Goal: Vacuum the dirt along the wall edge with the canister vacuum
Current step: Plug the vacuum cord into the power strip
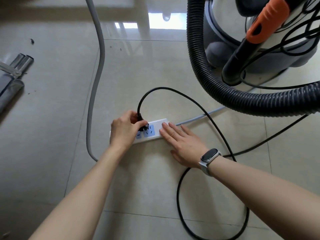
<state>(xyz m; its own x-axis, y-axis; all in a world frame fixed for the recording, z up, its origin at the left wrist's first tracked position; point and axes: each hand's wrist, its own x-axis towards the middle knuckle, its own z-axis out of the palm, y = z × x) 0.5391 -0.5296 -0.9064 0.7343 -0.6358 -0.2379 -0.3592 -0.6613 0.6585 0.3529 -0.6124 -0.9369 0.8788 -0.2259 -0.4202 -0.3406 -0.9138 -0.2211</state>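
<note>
Glossy floor tiles carry the power strip, pressed by the flat-fingered right hand while the left hand pinches the stiff plug, seemingly part-seated; the bulky canister vacuum stands nearby, best gripped by its orange-collared wand.

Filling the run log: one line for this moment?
left hand grips plug at power strip | right hand flat, steadying strip | vacuum idle

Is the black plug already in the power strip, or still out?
Cannot tell: the left hand holds the plug at the power strip, hiding its prongs.
</note>
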